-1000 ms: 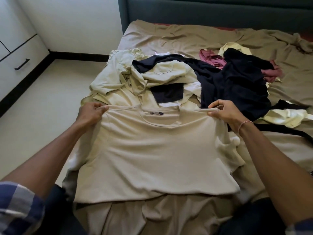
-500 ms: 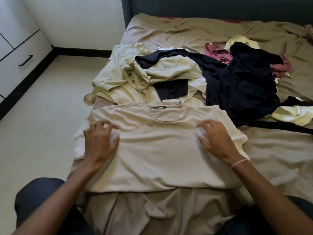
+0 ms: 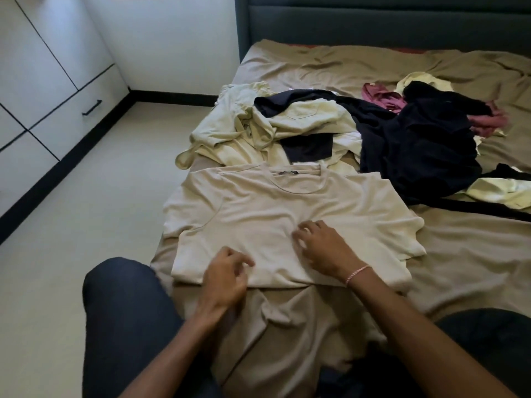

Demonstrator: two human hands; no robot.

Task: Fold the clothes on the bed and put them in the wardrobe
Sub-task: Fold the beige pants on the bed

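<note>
Laid flat now on the near corner of the bed (image 3: 330, 67), collar away from the wearer of the camera: a beige T-shirt (image 3: 273, 214), released from the shoulder pinch of a second ago and smoothed since by palms drawn down and inward from chest to hem. Left hand (image 3: 225, 278) loosely curled at the lower hem, fingers half bent, nothing pinched between them; right hand (image 3: 321, 245) spread on the fabric just past the left fingertips and toward the collar, fingers apart, pressing rather than gripping. By that reading, spreading done and the first fold next, the wardrobe trip well off. Beyond the right fingertips, past the collar, a tangled heap still unfolded: pale yellow shirts (image 3: 258, 127), a black garment (image 3: 416, 156), a maroon piece (image 3: 382, 100); count of items in the heap impossible to make out. Left of the left hand, across the floor, white cabinet fronts (image 3: 43, 90) with a dark handle, possibly the wardrobe, cropped by the frame. Shirt's right sleeve rumpled, its far edge lost in folds; label at the collar too small to read.
</note>
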